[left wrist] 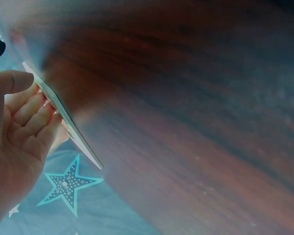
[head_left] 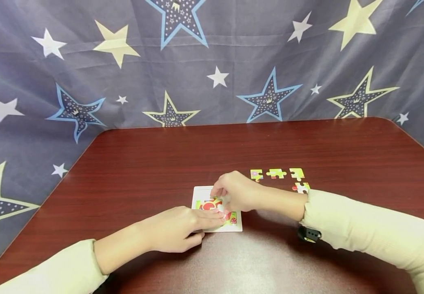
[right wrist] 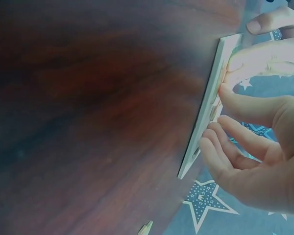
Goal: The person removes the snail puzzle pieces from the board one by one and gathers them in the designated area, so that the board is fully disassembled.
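Note:
A white-framed jigsaw puzzle tray (head_left: pixel 217 229) with red, green and yellow pieces lies flat on the table. My left hand (head_left: pixel 176 229) reaches in from the left, its fingers extended across the picture and pressing on the pieces. My right hand (head_left: pixel 239 191) is over the tray's upper right part, its thumb and curled fingers around a puzzle piece (right wrist: pixel 216 105) at the surface, mostly hidden by the fingers. In the right wrist view, the thumb and fingertips are right at the tray (right wrist: pixel 201 117). The tray's edge (left wrist: pixel 71 125) shows beside the left fingers in the left wrist view.
Loose puzzle pieces lie to the right of the tray: one with a purple spot (head_left: pixel 256 174), a yellow-green one (head_left: pixel 276 173), a corner-like one (head_left: pixel 297 174) and one (head_left: pixel 302 187) near the right sleeve. A star-patterned curtain (head_left: pixel 212 61) hangs behind the dark red table (head_left: pixel 160 159).

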